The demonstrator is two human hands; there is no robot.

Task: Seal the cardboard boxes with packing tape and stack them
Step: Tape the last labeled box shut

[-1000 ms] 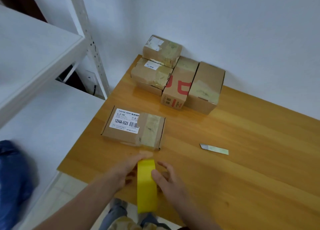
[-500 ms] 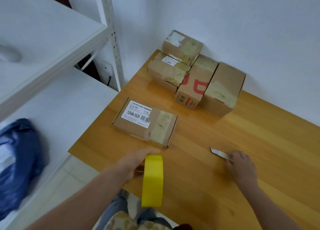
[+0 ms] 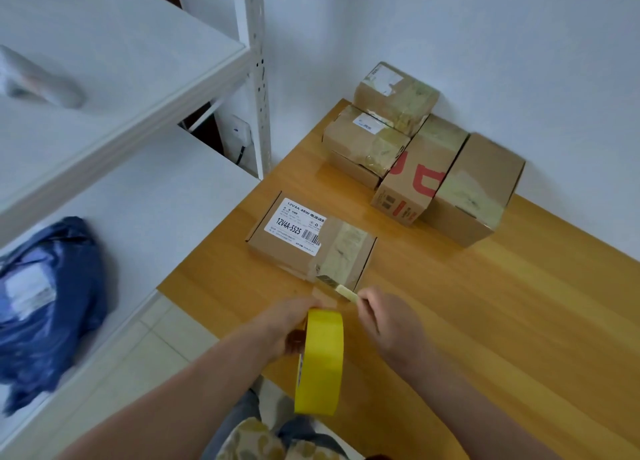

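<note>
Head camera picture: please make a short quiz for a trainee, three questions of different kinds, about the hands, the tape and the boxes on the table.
1. True or false: the left hand holds the yellow tape roll.
2. What does the right hand pinch? A) a pen B) a small blade C) a paper label
3. Fill the gap: the box with the white label lies flat on the wooden ____.

Key: 1 true; 2 B; 3 table.
</note>
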